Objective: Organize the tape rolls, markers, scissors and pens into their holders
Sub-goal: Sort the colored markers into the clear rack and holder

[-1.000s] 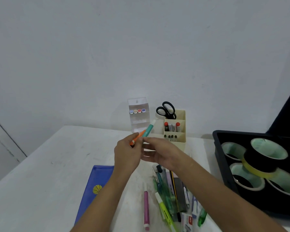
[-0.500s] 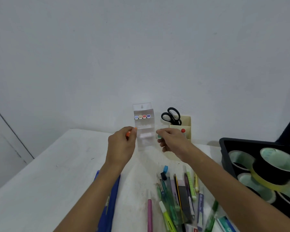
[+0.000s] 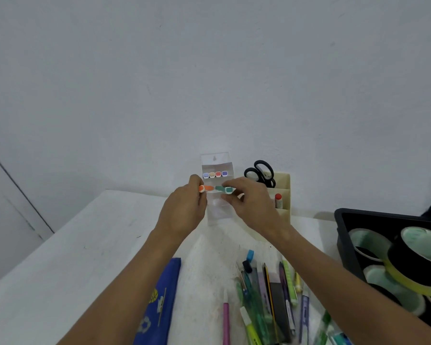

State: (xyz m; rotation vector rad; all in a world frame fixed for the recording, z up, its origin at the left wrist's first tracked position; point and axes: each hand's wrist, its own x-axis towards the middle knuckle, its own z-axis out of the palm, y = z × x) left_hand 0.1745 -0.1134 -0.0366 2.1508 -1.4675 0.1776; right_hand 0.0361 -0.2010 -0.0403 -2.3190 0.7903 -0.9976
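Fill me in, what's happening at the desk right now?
A person is loading markers into the clear holder. The left hand pinches an orange marker and the right hand a teal marker, both at the second row, below four markers already slotted. Loose pens wait on the table.

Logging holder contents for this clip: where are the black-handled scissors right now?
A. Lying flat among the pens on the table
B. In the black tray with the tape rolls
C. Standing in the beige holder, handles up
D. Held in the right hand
C: the scissors stand handles-up in the back section of the beige holder, while the right hand holds a teal marker instead.
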